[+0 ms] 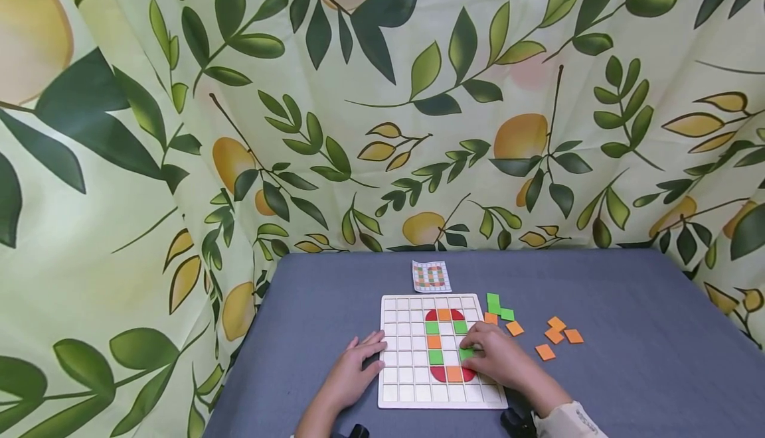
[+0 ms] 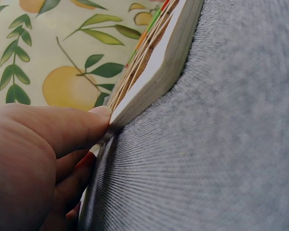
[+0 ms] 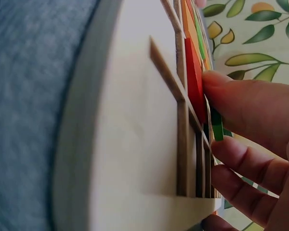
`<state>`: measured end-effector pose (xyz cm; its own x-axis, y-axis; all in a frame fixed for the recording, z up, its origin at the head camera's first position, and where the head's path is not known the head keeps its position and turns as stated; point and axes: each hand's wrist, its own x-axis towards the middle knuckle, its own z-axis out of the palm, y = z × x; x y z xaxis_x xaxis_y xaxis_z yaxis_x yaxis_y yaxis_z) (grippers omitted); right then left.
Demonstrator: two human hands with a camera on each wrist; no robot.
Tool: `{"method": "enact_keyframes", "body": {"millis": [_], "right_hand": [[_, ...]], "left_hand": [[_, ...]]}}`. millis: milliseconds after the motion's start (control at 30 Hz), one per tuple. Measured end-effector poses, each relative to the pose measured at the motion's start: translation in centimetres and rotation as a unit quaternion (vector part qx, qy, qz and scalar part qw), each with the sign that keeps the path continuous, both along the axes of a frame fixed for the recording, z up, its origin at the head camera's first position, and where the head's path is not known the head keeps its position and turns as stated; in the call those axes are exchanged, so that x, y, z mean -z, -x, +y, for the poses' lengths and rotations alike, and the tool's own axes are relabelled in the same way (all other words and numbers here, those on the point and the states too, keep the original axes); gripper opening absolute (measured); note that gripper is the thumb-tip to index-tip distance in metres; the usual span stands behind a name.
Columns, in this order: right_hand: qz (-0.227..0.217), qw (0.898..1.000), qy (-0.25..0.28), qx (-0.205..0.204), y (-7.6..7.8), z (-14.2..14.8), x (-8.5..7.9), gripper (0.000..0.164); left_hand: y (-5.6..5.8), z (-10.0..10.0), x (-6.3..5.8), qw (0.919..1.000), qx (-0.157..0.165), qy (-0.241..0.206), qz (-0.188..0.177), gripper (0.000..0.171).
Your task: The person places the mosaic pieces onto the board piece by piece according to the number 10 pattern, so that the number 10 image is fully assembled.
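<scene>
A white gridded board (image 1: 406, 396) lies on the table with red, orange and green tiles set in its cells, forming a closed loop. At the board's right side my right hand (image 1: 499, 356) pinches a green square tile (image 3: 217, 126) between thumb and index finger, at the cell above the lower right red tile (image 3: 194, 79). My fingers partly cover that tile in the head view. My left hand (image 1: 352, 370) rests against the board's left edge, its thumb and fingers touching the rim.
Behind the board lies a small printed pattern card (image 1: 431, 277). Loose green tiles (image 1: 493, 303) and several orange tiles (image 1: 554, 336) are scattered on the grey-blue table (image 1: 633, 332) to the right. A leaf-patterned cloth (image 1: 382, 179) hangs behind and at the left.
</scene>
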<state>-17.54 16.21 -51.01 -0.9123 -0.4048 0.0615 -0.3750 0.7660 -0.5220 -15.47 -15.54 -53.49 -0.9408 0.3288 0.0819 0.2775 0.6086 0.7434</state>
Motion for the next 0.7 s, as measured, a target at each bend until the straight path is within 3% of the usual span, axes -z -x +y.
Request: {"method": "enact_keyframes", "body": {"millis": [467,700], "right_hand": [[-0.020,0.999,0.002,0.036,0.00,-0.37,0.17,0.020],[-0.026,0.999,0.004,0.034,-0.06,-0.32,-0.01,0.021]], "left_hand": [[-0.09,0.03,0.05,1.0000,-0.001,-0.006,0.003,0.037],[-0.07,-0.01,0.10,1.0000,-0.001,-0.007,0.004,0.038]]}}
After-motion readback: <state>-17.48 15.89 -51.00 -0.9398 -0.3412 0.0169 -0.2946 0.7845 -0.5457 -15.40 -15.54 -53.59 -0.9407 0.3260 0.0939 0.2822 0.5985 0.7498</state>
